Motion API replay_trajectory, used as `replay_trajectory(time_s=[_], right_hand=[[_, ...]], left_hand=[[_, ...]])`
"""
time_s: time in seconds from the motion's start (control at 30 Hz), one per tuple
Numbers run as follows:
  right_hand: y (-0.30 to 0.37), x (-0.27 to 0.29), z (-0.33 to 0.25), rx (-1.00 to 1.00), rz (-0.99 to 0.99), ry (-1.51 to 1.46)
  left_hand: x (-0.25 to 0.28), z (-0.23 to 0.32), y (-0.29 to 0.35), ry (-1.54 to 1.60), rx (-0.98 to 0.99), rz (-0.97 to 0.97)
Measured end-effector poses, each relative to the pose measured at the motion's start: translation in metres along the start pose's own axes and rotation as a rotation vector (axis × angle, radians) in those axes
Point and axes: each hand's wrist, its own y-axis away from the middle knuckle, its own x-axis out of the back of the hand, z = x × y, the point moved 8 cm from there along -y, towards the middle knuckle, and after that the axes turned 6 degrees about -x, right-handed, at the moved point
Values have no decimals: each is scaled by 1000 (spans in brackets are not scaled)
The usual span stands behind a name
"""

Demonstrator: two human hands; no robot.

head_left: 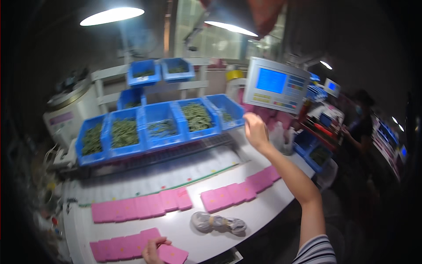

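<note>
My left hand (154, 251) is low on the table with its fingers closed on the edge of a pink foam pad (174, 254). Just left of it runs a row of overlapping pink pads (118, 247). My right arm is stretched forward, and my right hand (256, 131) hangs raised between the rightmost blue bin (225, 110) and the grey control panel (276, 86). Its fingers are curled together; what they hold, if anything, is too small to make out. Small green parts (195, 117) fill several of the blue bins.
Two more rows of pink pads, on the left (140, 207) and right (237, 193), lie farther up the white table (176, 229). A knotted grey-white bundle (217, 223) sits near the front edge. Lamps (112, 16) hang overhead. Another person (362, 119) stands at the far right.
</note>
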Motion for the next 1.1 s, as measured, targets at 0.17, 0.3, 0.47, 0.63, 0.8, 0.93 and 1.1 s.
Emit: replay_trajectory(time_s=[0.17,0.3,0.47,0.63,0.8,0.93,1.1], right_hand=[[-24,71,116,-118,326,443],[-20,84,148,-146,246,504],[-17,81,153,-53,273,498],[-15,81,144,73,326,658],[-13,80,144,112,327,698],[-13,78,141,152,307,748],[-20,67,146,187,288,834]], left_hand=[[-13,-4,-4,1,28,33],[-33,-11,-6,35,50,-14],[-46,-10,-4,-17,56,-30],[-43,-27,2,-9,124,2],[-45,-29,9,-33,116,8],[-43,-35,14,-49,144,-2],[-39,-42,15,-76,144,-26]])
